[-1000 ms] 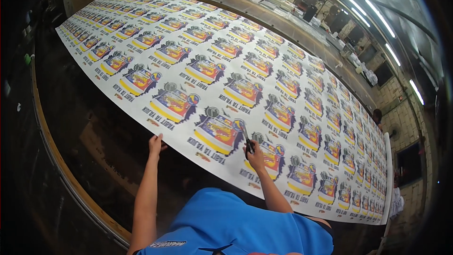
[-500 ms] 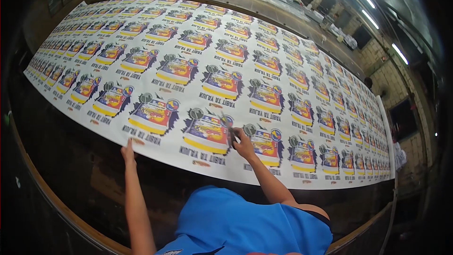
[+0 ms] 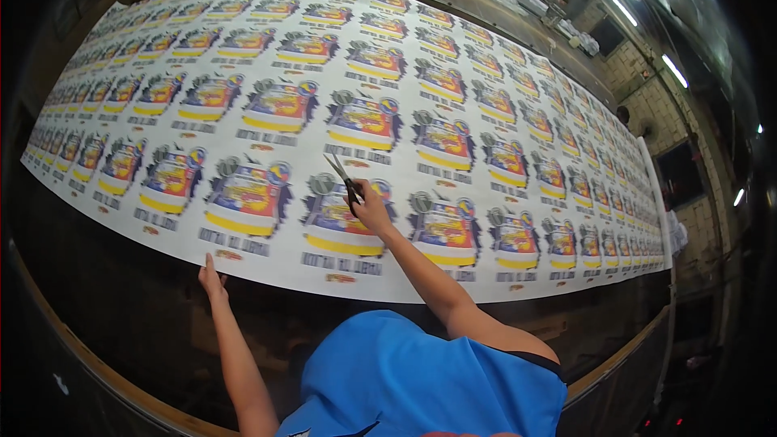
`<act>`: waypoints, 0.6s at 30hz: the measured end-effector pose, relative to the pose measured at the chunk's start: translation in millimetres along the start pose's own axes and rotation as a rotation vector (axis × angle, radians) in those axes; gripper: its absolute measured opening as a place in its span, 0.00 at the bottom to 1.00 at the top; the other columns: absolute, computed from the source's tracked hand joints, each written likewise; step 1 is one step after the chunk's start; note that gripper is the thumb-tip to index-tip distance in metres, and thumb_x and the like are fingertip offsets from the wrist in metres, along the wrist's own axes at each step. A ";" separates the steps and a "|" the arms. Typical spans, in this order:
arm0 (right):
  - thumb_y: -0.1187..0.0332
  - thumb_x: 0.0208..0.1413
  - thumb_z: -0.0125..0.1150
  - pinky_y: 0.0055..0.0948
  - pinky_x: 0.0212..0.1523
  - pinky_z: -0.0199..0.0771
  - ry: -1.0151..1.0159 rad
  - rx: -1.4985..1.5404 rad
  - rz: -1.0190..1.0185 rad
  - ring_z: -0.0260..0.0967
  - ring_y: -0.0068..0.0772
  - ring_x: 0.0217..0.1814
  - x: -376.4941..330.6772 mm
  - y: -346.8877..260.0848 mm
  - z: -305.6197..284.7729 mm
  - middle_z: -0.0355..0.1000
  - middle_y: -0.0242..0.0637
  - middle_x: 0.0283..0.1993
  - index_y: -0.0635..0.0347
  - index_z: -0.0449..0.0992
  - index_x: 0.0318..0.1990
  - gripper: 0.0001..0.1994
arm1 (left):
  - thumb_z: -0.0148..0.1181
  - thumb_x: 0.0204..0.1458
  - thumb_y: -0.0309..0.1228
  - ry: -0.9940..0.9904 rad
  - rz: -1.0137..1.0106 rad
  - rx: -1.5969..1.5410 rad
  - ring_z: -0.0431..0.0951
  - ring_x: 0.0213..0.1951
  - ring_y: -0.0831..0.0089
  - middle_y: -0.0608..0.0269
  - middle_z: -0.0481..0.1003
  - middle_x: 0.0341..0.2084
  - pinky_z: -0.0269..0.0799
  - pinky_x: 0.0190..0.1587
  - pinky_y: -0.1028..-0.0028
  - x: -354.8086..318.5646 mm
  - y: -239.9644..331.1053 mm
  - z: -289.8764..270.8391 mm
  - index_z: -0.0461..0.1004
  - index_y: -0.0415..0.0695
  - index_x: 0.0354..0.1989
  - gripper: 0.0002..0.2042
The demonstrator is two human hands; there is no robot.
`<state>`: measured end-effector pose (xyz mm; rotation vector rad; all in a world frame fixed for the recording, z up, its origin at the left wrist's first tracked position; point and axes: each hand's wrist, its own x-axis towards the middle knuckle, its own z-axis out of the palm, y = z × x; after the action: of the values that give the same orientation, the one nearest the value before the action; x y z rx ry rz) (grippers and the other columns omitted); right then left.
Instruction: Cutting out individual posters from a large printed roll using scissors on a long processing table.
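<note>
The right hand point(image 3: 370, 208) is gripping black-handled metal scissors point(image 3: 346, 181) over a wide white multicolour-printed sheet point(image 3: 406, 125); the left hand point(image 3: 213, 282) is touching its near edge, grip unclear.

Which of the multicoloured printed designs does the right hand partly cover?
The purple, red and yellow design in the nearest row; only it lies beneath the right hand holding black-handled metal scissors.

Hands point(image 3: 372, 209) at a printed sheet point(image 3: 405, 105), scissors point(image 3: 348, 182) in the right.
</note>
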<state>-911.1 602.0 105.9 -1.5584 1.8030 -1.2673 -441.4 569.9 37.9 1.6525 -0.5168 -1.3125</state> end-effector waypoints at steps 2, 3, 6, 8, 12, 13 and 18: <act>0.70 0.51 0.59 0.45 0.47 0.72 -0.023 0.073 0.087 0.75 0.59 0.47 23.8 -32.0 74.9 0.76 0.55 0.42 0.58 0.65 0.54 0.21 | 0.58 0.59 0.45 0.039 -0.024 -0.132 0.78 0.37 0.78 0.72 0.78 0.36 0.75 0.35 0.70 32.8 17.0 -55.6 0.75 0.52 0.48 0.14; 0.70 0.51 0.59 0.47 0.47 0.71 -0.039 0.106 0.139 0.74 0.61 0.48 33.3 -48.9 110.2 0.76 0.56 0.44 0.56 0.64 0.54 0.22 | 0.60 0.58 0.46 0.013 -0.012 -0.200 0.75 0.49 0.69 0.65 0.70 0.55 0.73 0.43 0.65 48.5 30.3 -92.1 0.67 0.48 0.59 0.24; 0.70 0.50 0.59 0.48 0.47 0.72 0.071 0.020 0.115 0.74 0.61 0.47 66.5 -72.3 198.3 0.76 0.57 0.43 0.58 0.68 0.53 0.20 | 0.59 0.59 0.42 0.280 0.200 -0.090 0.69 0.58 0.69 0.62 0.64 0.63 0.67 0.55 0.60 68.0 97.4 -160.6 0.60 0.53 0.66 0.27; 0.69 0.51 0.58 0.51 0.50 0.71 0.131 -0.252 0.141 0.77 0.53 0.40 96.2 -29.1 229.2 0.77 0.45 0.36 0.52 0.66 0.55 0.22 | 0.58 0.61 0.41 0.259 0.423 -0.140 0.65 0.62 0.71 0.62 0.63 0.64 0.62 0.59 0.63 65.0 197.8 -158.5 0.60 0.53 0.67 0.26; 0.64 0.54 0.56 0.62 0.72 0.27 0.506 -0.696 -0.039 0.71 0.45 0.58 105.0 2.8 293.2 0.76 0.40 0.51 0.48 0.58 0.65 0.29 | 0.50 0.65 0.29 0.111 1.017 -0.215 0.67 0.61 0.69 0.58 0.66 0.62 0.63 0.62 0.68 -7.0 388.3 -208.3 0.60 0.42 0.64 0.20; 0.65 0.55 0.56 0.61 0.73 0.27 0.422 -0.657 0.068 0.70 0.45 0.59 105.4 -3.3 301.2 0.75 0.41 0.54 0.48 0.58 0.65 0.29 | 0.48 0.65 0.31 0.080 1.188 -0.206 0.68 0.61 0.64 0.53 0.66 0.61 0.65 0.62 0.62 -31.5 421.7 -226.7 0.61 0.40 0.63 0.19; 0.68 0.56 0.54 0.57 0.73 0.35 0.264 -0.591 0.233 0.70 0.45 0.58 109.9 -60.6 319.9 0.74 0.46 0.55 0.49 0.58 0.66 0.28 | 0.40 0.58 0.58 -0.202 1.946 -0.157 0.73 0.44 0.60 0.57 0.76 0.43 0.70 0.47 0.51 -100.2 491.9 -411.0 0.77 0.43 0.42 0.30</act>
<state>-651.8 390.7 27.5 -1.4345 2.6170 -0.9060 6.5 578.4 507.3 0.2733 -1.4911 0.0334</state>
